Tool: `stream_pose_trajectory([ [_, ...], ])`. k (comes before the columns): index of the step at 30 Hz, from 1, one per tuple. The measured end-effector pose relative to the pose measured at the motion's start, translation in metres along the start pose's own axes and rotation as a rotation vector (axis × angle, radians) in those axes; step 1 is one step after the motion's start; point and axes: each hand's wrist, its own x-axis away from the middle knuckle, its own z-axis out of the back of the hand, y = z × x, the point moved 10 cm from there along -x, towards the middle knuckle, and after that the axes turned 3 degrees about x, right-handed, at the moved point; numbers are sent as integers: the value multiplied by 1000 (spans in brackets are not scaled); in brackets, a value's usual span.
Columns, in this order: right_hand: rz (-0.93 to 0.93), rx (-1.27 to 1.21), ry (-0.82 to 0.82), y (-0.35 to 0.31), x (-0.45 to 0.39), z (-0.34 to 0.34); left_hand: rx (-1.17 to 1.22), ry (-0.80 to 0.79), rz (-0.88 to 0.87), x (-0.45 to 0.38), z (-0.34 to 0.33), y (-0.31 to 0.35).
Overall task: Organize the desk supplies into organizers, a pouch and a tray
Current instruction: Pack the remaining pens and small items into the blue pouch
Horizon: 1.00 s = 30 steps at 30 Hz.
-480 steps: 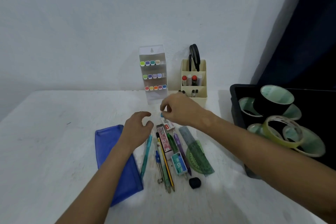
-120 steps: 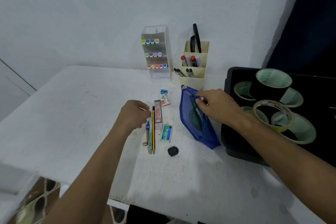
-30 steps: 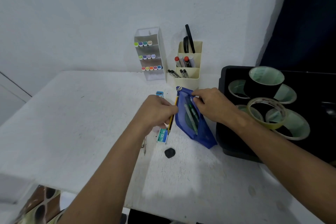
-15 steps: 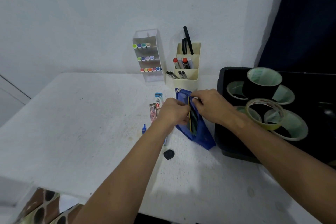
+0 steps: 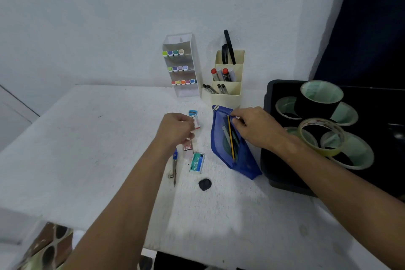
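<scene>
A blue mesh pouch (image 5: 243, 160) lies open beside the black tray (image 5: 269, 103). Inside it are several pens and a yellow pencil (image 5: 230, 138). My right hand (image 5: 258, 129) pinches the pouch's upper edge and holds its mouth open. My left hand (image 5: 175, 130) hovers to the pouch's left with curled fingers. Its fingertips are at a small red-and-white box (image 5: 196, 122), and I cannot tell whether it grips anything. A red lead case (image 5: 188, 146) lies partly under that hand. Loose on the table are a staples box (image 5: 197, 162), a compass (image 5: 174, 166), a black eraser (image 5: 205, 183) and a small blue item (image 5: 193, 112).
A clear marker organizer (image 5: 182, 66) and a cream organizer (image 5: 228, 92) with pens and scissors stand against the back wall. Several tape rolls (image 5: 320, 136) fill the tray on the right. The white table's front edge (image 5: 109, 226) is close.
My left hand put the yellow pencil into the pouch and drew back left over the small supplies. The right hand kept holding the pouch open.
</scene>
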Motion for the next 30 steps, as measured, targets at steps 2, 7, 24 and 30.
stream_pose_trajectory([
  [2,-1,2,-2,0,0,0,-31,35,3,-7,10,-6],
  [7,-9,1,-4,0,1,0,-290,106,-8,-17,19,-21],
  [24,-13,-49,26,3,0,3,-399,60,24,-11,-1,-21],
  [30,-12,-54,44,3,-1,4,-314,-46,-98,19,-19,20],
])
